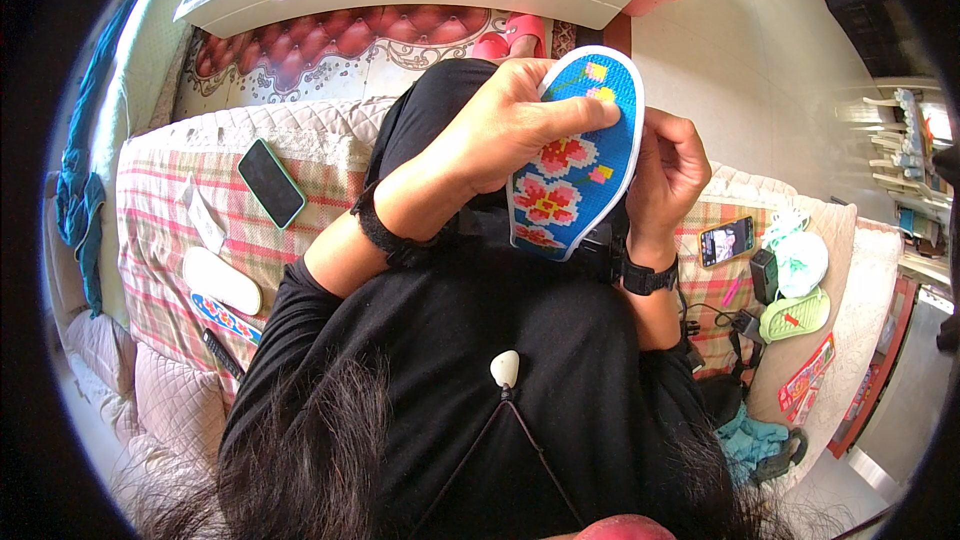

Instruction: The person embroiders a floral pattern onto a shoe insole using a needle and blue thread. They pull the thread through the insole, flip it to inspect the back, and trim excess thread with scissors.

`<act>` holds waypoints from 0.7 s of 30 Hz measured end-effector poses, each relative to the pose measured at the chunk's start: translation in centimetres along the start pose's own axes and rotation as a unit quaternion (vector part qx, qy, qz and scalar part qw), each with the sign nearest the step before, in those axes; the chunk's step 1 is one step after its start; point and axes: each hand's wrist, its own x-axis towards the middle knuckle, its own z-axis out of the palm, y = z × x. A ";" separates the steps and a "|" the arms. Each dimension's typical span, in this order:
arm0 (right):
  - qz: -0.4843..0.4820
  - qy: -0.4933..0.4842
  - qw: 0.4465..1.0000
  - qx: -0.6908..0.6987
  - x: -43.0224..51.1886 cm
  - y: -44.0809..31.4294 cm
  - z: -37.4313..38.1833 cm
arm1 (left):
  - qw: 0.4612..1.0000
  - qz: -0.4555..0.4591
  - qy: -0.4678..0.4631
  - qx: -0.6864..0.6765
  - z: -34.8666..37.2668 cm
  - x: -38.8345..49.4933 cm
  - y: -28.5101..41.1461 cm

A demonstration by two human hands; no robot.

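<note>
My left hand (517, 116) grips an embroidered shoe insole (559, 180), its thumb pressed on the upper face and the other fingers hidden beneath. The insole is blue with pink and red flowers, yellow buds and a white edge binding. It is held tilted above my lap, the wide end away from me. My right hand (667, 165) is at the insole's right edge with curled fingers. Its fingertips are partly hidden behind that edge, so what they hold cannot be seen. Black straps circle both wrists.
On the plaid sofa cover (165, 180) at left lie a phone (271, 184), a white insole (223, 280), another flowered insole (225, 317) and a remote control (223, 352). At right are a lit phone (726, 241), a thread bundle (801, 262) and a green slipper-shaped tray (795, 315). A white table (420, 0) stands ahead.
</note>
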 end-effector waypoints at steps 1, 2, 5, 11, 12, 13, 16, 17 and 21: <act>0.003 -0.001 1.000 0.002 0.0 0.0 0.0 | 1.000 0.003 -0.005 0.001 0.0 0.0 0.0; 0.004 0.000 1.000 0.005 0.0 0.0 0.0 | 1.000 0.004 -0.006 0.004 0.0 0.1 0.0; 0.013 0.004 1.000 0.010 0.0 0.0 -0.1 | 1.000 0.005 -0.010 0.005 -0.1 0.1 0.0; 0.009 -0.006 1.000 0.017 0.4 0.4 -0.3 | 0.998 -0.026 -0.018 -0.050 0.0 0.4 0.1; 0.006 -0.006 1.000 0.017 0.4 0.4 -0.3 | 0.997 -0.044 -0.020 -0.061 -0.1 0.5 0.2; -0.001 -0.006 1.000 0.017 0.5 0.3 -0.3 | 0.998 -0.031 -0.029 -0.049 -0.2 0.5 0.4; -0.017 -0.006 1.000 0.007 0.5 0.0 -0.4 | 1.000 -0.002 -0.017 0.007 -0.2 0.5 0.7; -0.019 -0.005 1.000 0.001 0.6 -0.1 -0.4 | 1.000 0.017 -0.015 0.004 0.0 0.6 0.8; -0.028 0.000 1.000 0.001 0.8 -0.4 -0.3 | 0.999 0.031 0.002 0.011 0.4 0.3 0.7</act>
